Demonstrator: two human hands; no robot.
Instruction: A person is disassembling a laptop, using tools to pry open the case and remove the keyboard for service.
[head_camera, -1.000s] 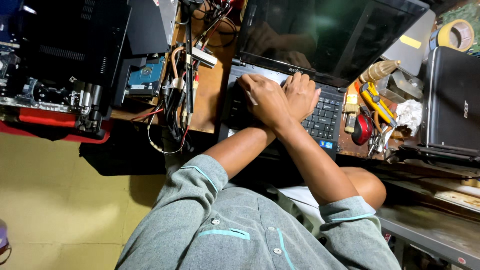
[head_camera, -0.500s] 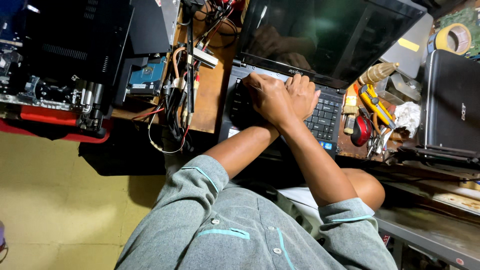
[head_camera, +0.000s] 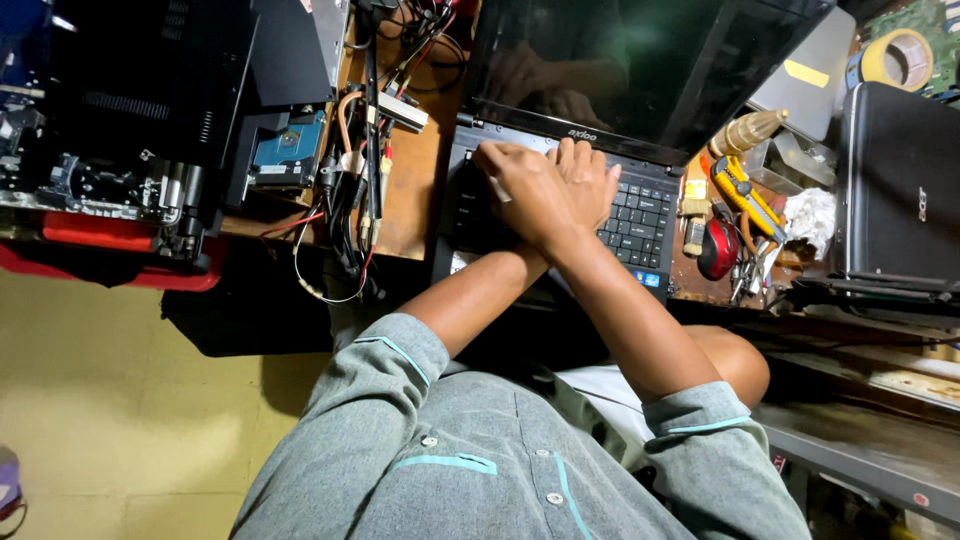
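Pressing down on the laptop (head_camera: 560, 190) keyboard: left hand (head_camera: 520, 190) flat, fingers together, right hand (head_camera: 588, 180) laid beside it, overlapping. Cutter (head_camera: 745, 200) just right of laptop, cables (head_camera: 365, 130) left. Likely seating the keyboard; firm, even pressure needed next.

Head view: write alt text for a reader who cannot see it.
Both hands, the left hand beside the right hand, rest on the keyboard of an open black laptop with a dark screen. Cables lie to its left, a yellow knife and tape roll to its right.
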